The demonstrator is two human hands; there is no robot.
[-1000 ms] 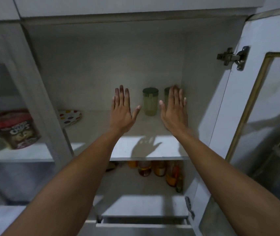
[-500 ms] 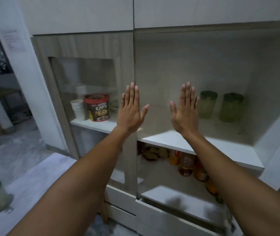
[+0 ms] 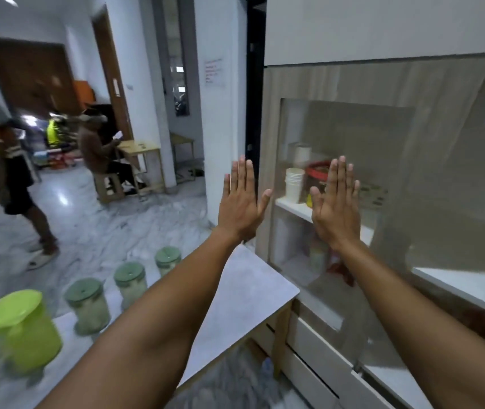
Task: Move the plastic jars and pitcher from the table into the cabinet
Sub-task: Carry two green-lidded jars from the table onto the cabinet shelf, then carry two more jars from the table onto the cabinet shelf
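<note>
1. Both hands are up in front of me, flat and spread, palms forward: left hand (image 3: 239, 202) over the gap between floor and cabinet (image 3: 389, 84), right hand (image 3: 335, 206) in front of the cabinet's glass panel. Neither holds anything.
2. On the table (image 3: 235, 293) at lower left, work is waiting: the lime-green pitcher (image 3: 21, 329) stands nearest me, blurred, with its lid on.
3. Beyond the pitcher, three green-lidded plastic jars run in a line away from me: near jar (image 3: 87, 305), middle jar (image 3: 130, 283), far jar (image 3: 168, 259). All upright, lids on, just beside one another.
4. So I count four items still to carry. Whether anything already sits in the cabinet's open section I cannot tell; that part is out of frame.
5. Behind the glass I see only paper cups (image 3: 294, 184) and a red-lidded tub (image 3: 319, 178), not mine to move.
6. My call: empty-handed, between trips, and the table is the next stop.
</note>
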